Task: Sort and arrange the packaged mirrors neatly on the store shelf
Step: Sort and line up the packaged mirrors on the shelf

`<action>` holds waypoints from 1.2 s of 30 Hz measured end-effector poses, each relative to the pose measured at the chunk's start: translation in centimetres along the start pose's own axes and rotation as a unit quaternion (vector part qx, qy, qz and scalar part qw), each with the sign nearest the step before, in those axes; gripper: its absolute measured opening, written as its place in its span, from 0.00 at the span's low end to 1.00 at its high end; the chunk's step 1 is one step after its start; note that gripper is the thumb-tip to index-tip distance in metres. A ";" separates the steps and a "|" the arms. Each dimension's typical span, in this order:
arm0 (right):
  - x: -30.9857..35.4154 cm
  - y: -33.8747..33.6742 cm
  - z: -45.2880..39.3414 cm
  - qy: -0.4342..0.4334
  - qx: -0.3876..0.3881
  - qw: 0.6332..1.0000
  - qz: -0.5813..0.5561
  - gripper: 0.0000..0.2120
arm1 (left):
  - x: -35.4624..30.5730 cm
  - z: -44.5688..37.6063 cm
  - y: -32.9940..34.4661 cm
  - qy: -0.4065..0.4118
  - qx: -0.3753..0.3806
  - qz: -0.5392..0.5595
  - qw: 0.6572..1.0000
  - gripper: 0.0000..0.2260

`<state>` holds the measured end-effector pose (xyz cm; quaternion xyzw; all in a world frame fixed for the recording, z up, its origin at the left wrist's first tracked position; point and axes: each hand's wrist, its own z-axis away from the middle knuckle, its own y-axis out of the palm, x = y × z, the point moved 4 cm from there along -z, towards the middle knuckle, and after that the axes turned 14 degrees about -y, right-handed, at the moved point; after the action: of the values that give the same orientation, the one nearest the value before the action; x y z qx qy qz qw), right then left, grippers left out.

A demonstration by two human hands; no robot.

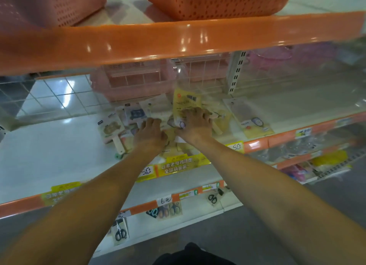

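White store shelf (49, 156) with orange front edge; another orange-edged shelf (178, 41) above it, carrying an orange perforated basket (213, 3). Pink baskets (134, 80) at the back of the middle shelf. Lower shelves hold carded scissors (119, 233).

Packaged mirrors (136, 114) lie in a loose, overlapping heap mid-shelf, toward the front. One yellow-carded pack (255, 122) lies apart to the right.

Both forearms reach in. Left hand (150, 134) palm-down on the heap, fingers (153, 122) spread a little, pressing flat; cannot tell if anything is gripped. Right hand (195, 124) just beside it, on a yellow-backed mirror pack (185, 102) that tilts up at the far end; fingers (204, 114) curled over its lower part, holding it.

Yellow price tags (236, 146) along the shelf edge.
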<state>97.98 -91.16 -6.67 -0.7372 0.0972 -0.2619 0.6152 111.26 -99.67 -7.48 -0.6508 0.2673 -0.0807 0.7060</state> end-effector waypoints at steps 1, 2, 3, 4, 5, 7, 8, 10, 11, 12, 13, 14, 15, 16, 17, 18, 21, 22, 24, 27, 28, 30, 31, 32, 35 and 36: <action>-1.2 -0.6 0.2 0.007 -0.006 1.000 0.005 0.36 | -1.1 0.0 0.3 0.011 -0.003 0.002 1.000 0.21; -2.5 -1.0 0.3 0.015 -0.008 1.000 0.007 0.35 | -2.3 0.1 0.6 0.025 -0.009 0.006 1.000 0.20; -3.8 -1.5 0.5 0.024 -0.008 1.000 0.007 0.35 | -3.4 0.2 1.0 0.042 -0.015 0.011 0.999 0.19; -5.2 -2.0 0.7 0.032 -0.007 0.999 0.006 0.35 | -4.5 0.2 1.2 0.056 -0.019 0.016 0.998 0.19; -6.5 -2.3 0.8 0.039 -0.006 0.999 0.009 0.36 | -5.5 0.2 1.6 0.067 -0.021 0.019 0.997 0.19; -8.9 -3.0 1.2 0.045 -0.014 0.999 0.019 0.37 | -7.6 0.1 2.0 0.081 -0.018 0.020 0.996 0.20; -10.0 -3.3 1.3 0.047 -0.019 0.998 0.026 0.36 | -8.6 0.1 2.2 0.086 -0.018 0.021 0.996 0.20; -12.3 -3.9 1.4 0.057 -0.019 0.997 0.042 0.34 | -10.8 0.0 2.6 0.085 -0.016 0.020 0.996 0.20; -13.4 -4.3 1.5 0.063 -0.018 0.997 0.050 0.34 | -11.8 0.0 2.9 0.082 -0.012 0.017 0.996 0.21; -14.4 -4.5 1.5 0.071 -0.016 0.996 0.055 0.33 | -12.7 -0.1 3.1 0.085 -0.011 0.009 0.996 0.21; -15.3 -4.7 1.5 0.077 -0.015 0.995 0.059 0.33 | -13.5 -0.1 3.5 0.091 -0.012 -0.001 0.996 0.22; -16.2 -4.8 1.4 0.083 -0.015 0.995 0.061 0.32 | -14.1 -0.1 3.7 0.099 -0.016 -0.009 0.995 0.22; -17.1 -4.8 1.3 0.087 -0.015 0.994 0.061 0.32 | -14.6 -0.2 4.0 0.105 -0.019 -0.010 0.994 0.21; -17.8 -4.9 1.2 0.091 -0.015 0.994 0.062 0.32 | -15.0 -0.3 4.2 0.109 -0.021 -0.009 0.994 0.20; -18.5 -5.0 1.1 0.094 -0.014 0.993 0.063 0.31 | -15.3 -0.3 4.4 0.112 -0.021 -0.007 0.993 0.20; -19.2 -5.1 1.0 0.099 -0.012 0.993 0.063 0.30 | -15.6 -0.4 4.6 0.113 -0.020 -0.006 0.993 0.20; -20.9 -5.4 0.7 0.112 -0.002 0.992 0.061 0.28 | -15.9 -0.8 5.1 0.108 -0.009 -0.003 0.994 0.20; -21.4 -5.4 0.6 0.113 0.001 0.992 0.060 0.27 | -16.0 -0.9 5.2 0.106 -0.008 -0.005 0.994 0.20; -22.4 -5.1 0.4 0.115 0.005 0.992 0.055 0.27 | -16.0 -1.1 5.3 0.106 -0.009 -0.010 0.994 0.21; -23.7 -4.2 0.3 0.135 0.033 0.989 0.041 0.28 | -15.8 -1.3 5.4 0.104 -0.012 -0.009 0.994 0.21; -24.0 -3.9 0.3 0.147 0.048 0.987 0.033 0.29 | -15.8 -1.4 5.4 0.102 -0.012 -0.009 0.995 0.21; -24.3 -3.4 0.4 0.170 0.068 0.983 0.010 0.32 | -15.5 -1.5 5.4 0.097 -0.014 -0.014 0.995 0.21; -24.3 -3.3 0.4 0.177 0.070 0.982 0.003 0.33 | -15.5 -1.5 5.4 0.094 -0.015 -0.019 0.995 0.21; -24.3 -3.2 0.3 0.179 0.071 0.981 0.003 0.33 | -15.4 -1.5 5.4 0.091 -0.014 -0.026 0.995 0.22; -23.9 -3.1 0.2 0.180 0.073 0.981 0.016 0.32 | -15.0 -1.6 5.3 0.082 -0.012 -0.043 0.996 0.24; -23.6 -3.1 0.2 0.177 0.069 0.982 0.016 0.32 | -14.8 -1.5 5.2 0.080 -0.011 -0.045 0.996 0.24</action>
<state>77.59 -79.29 -9.97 -0.6337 0.1983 -0.3840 0.6416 96.80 -93.45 -8.43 -0.6611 0.2941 -0.1609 0.6712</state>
